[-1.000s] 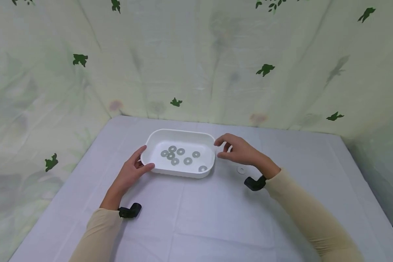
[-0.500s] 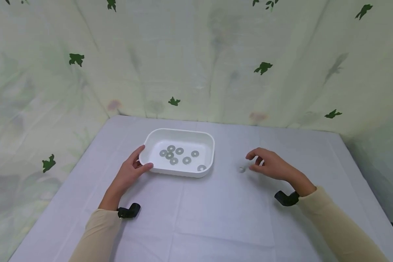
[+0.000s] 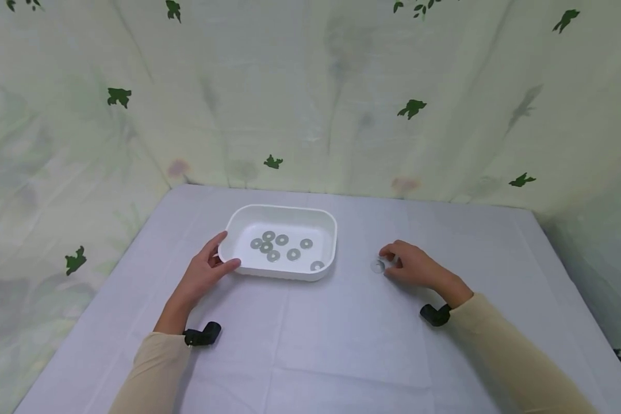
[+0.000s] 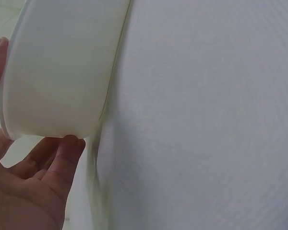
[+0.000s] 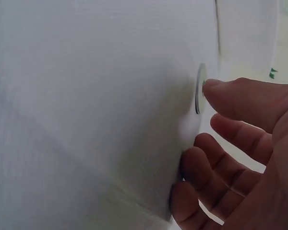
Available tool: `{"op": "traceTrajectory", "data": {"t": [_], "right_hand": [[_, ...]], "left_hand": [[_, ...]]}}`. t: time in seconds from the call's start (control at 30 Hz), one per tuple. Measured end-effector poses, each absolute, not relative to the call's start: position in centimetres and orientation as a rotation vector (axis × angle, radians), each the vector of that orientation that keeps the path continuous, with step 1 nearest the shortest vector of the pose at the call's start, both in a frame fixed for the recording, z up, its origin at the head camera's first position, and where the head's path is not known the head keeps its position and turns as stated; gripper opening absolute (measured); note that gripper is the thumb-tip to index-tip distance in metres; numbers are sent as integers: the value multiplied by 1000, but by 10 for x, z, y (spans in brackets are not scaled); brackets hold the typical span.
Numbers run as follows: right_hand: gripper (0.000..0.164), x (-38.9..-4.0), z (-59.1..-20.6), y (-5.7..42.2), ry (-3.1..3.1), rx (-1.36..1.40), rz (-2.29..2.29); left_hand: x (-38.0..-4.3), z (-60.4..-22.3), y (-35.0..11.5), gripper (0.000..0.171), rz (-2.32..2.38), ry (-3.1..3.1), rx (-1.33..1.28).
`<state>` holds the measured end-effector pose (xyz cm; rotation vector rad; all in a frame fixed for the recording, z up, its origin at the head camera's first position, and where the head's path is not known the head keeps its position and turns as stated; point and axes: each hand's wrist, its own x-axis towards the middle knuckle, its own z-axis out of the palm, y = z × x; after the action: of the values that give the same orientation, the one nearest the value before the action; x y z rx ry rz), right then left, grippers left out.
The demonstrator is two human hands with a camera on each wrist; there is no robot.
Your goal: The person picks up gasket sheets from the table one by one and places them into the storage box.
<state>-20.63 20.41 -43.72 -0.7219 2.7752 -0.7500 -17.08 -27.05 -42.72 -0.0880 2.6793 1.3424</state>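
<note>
A white oblong tray (image 3: 227, 265) stands on the cloth-covered table, holding several flat grey metal washers (image 3: 293, 254). At its left end my left hand (image 3: 203, 273) grips it, the thumb at the near rim and the fingers along the side. The left wrist view shows the fingertips (image 4: 72, 143) against the tray's outer wall (image 4: 62, 81). A single washer (image 3: 376, 267) lies on the cloth to the right of the tray. Over it is my right hand (image 3: 414, 265), fingers loosely bent. In the right wrist view the thumb tip is right at that washer (image 5: 199, 91), with the other fingers apart from it.
A white cloth (image 3: 310, 328) covers the table. Behind it and at both sides hangs a pale curtain (image 3: 310, 103) with green leaf prints. Black wrist cameras (image 3: 203, 334) sit on both wrists.
My right hand has moved from the tray's right end out to the right, then slightly back left and down to the loose washer. The left hand stays on the tray.
</note>
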Motion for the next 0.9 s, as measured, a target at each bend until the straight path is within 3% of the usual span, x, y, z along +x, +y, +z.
{"op": "traceTrajectory", "data": {"t": [0.4,0.9], "right_hand": [[22,-211,-439,190,2794,-682,-667],[28,-209,-441,192,2720,-764,-759]], "left_hand": [[-171,-427,-269,89,1345,2662,-99],[-167,-423,-269,90,1427,2626,-68]]}}
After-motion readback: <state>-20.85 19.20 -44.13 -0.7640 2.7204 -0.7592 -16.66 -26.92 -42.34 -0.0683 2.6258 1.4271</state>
